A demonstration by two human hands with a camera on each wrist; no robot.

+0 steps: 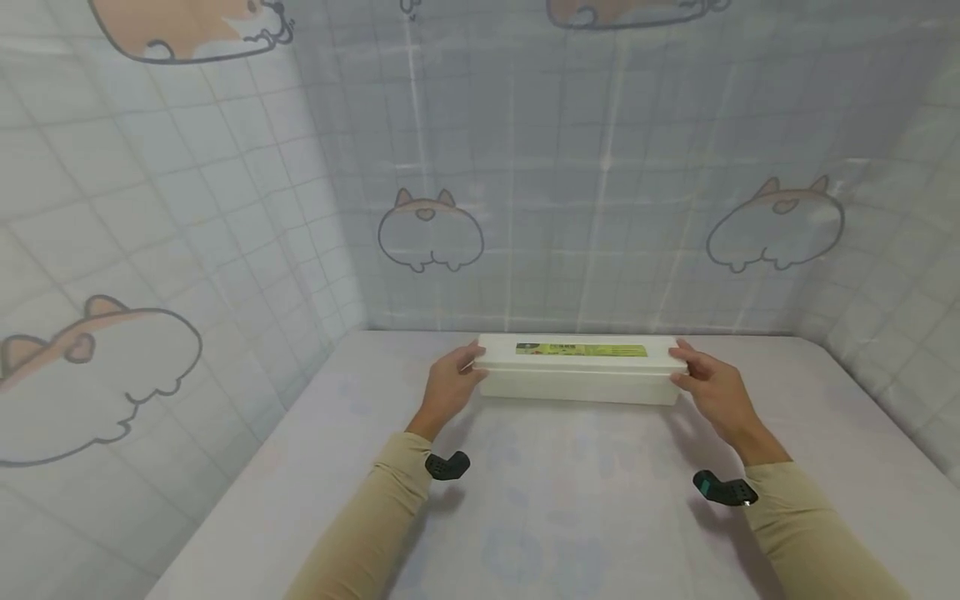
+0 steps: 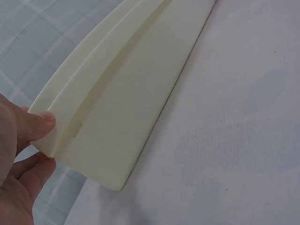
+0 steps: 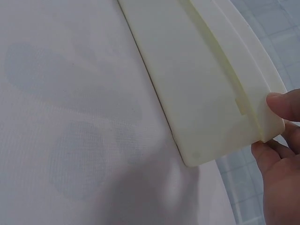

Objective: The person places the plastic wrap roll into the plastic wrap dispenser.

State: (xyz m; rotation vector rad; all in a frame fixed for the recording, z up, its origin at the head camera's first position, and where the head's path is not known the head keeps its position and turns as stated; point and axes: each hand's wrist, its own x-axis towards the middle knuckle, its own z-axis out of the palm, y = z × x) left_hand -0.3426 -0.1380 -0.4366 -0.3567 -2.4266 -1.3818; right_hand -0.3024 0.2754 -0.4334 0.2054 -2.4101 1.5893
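A long, low white box (image 1: 577, 388) stands on the table, with its lid (image 1: 495, 353) on top and a yellow-green label (image 1: 581, 350) along the lid. At the box's left end my left hand (image 1: 448, 385) grips the lid. The left wrist view shows that thumb on the lid's side and fingers at its lower edge, above the box wall (image 2: 126, 122). My right hand (image 1: 716, 396) holds the opposite end in the same way, with fingertips by the lid's edge next to the wall (image 3: 183, 89). What is inside the box is hidden.
Pale cloth covers the table (image 1: 577, 500). Behind and at both sides hang light gridded curtains (image 1: 540, 275) with cartoon dog prints. A dark band (image 1: 447, 466) sits at the left wrist and another (image 1: 725, 488) at the right.
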